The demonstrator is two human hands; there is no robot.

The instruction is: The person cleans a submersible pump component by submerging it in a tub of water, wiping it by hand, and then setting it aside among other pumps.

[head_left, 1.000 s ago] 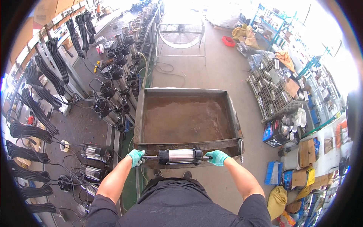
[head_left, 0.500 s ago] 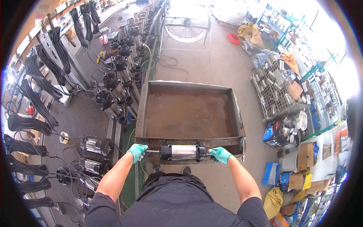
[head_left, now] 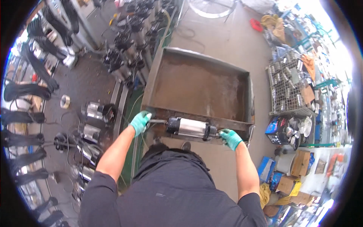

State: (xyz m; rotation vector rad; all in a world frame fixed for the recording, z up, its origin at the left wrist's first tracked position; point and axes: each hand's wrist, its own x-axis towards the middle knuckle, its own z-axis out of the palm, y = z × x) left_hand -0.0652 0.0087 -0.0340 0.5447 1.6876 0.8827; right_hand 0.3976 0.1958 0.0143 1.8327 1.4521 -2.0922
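A cylindrical pump motor [head_left: 191,128] with a bright steel body and black end caps hangs level between my hands, over the near edge of a rectangular metal trough [head_left: 150,89]. My left hand [head_left: 140,123], in a green glove, is closed on the rod that sticks out of the motor's left end. At the other end my right hand [head_left: 231,138], gloved alike, grips the short shaft. The fingertips of both hands are partly blurred. Brown covers the trough's inside; I cannot tell whether it is liquid or rust.
On the bench [head_left: 85,72] to my left, several similar steel pumps [head_left: 99,111] lie beside a roll of tape [head_left: 65,101]. Coiled black cables [head_left: 26,90] hang along its far side. A wire cage [head_left: 289,85] of metal parts and cardboard boxes [head_left: 300,162] stand to the right.
The whole view has turned and shifted, so the trough now looks slanted and higher up. The motor stays between both hands, held at its ends.
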